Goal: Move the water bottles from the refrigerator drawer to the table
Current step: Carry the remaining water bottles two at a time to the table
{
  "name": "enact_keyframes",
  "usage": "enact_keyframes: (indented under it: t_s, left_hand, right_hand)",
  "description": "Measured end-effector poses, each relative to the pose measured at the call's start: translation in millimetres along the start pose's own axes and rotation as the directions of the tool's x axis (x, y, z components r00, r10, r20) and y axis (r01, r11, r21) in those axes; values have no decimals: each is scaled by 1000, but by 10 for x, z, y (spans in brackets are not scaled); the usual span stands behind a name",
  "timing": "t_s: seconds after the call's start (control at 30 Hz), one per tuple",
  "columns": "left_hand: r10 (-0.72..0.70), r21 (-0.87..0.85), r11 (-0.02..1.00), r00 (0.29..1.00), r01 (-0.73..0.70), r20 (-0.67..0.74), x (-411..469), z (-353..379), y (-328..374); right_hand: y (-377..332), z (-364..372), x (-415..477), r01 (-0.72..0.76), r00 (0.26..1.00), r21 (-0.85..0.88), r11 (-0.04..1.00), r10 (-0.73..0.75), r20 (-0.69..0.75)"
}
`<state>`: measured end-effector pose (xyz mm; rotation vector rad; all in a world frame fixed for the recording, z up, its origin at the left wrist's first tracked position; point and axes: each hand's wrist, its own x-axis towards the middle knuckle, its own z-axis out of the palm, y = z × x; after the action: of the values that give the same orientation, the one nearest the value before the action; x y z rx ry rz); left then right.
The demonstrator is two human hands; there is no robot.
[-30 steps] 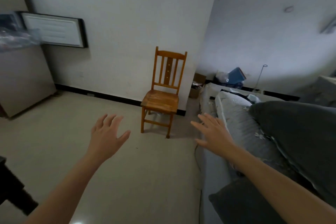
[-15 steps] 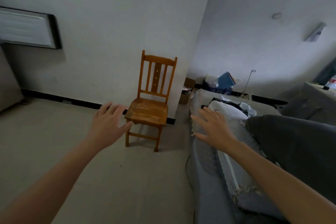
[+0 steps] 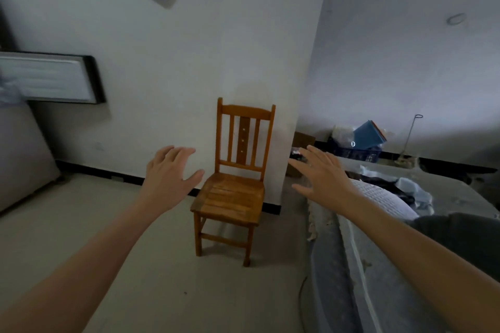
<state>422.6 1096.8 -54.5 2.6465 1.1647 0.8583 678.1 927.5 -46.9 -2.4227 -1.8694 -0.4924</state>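
Grips released as before, left hand and right hand empty, outstretched either side of the wooden chair.

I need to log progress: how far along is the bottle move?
Done: nothing that shows; no bottle, drawer or table is in view. In hand: nothing; the left hand and right hand are open and empty, raised in front of the wooden chair. Left: by this view, likely every bottle.
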Motion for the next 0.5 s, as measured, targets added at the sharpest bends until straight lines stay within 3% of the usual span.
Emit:
enact_keyframes:
  t_s: [0.23, 0.5]
  left_hand:
    - [-86, 37, 995, 989, 91, -121, 598, 275, 122]
    - [-225, 114, 962, 956, 249, -190, 921, 293, -283]
  right_hand:
    - [428, 243, 858, 137, 990, 55, 989, -136, -20]
    - [168, 586, 1879, 342, 940, 130, 931, -336, -64]
